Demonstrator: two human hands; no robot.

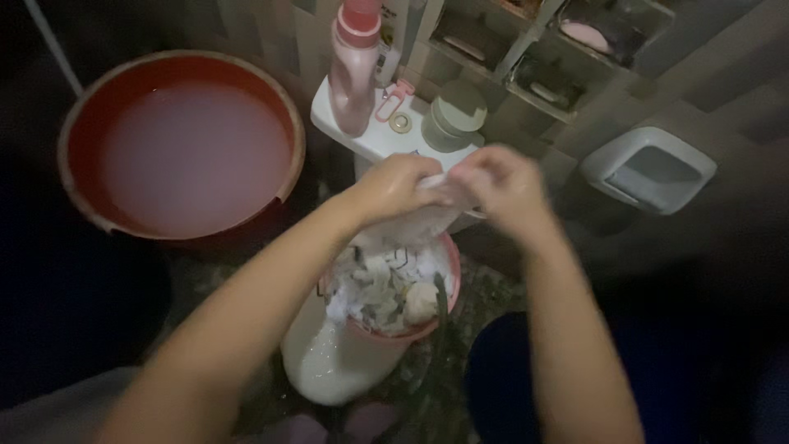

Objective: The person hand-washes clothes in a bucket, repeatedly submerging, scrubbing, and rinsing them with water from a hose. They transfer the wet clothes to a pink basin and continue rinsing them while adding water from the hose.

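Dim washroom floor carries a pink bucket of soapy laundry. Left hand and right hand both clench a wet cloth above its rim, so drips fall inside.

light: dim | wall: tiled, with wire rack (soap bars inside) and grey holder | floor: dark, speckled | white ledge | red basin of cloudy water

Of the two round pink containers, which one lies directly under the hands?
The small pink bucket packed with wet white cloth, directly below both hands. The large red-pink basin at upper left holds only cloudy water and stands apart from them.
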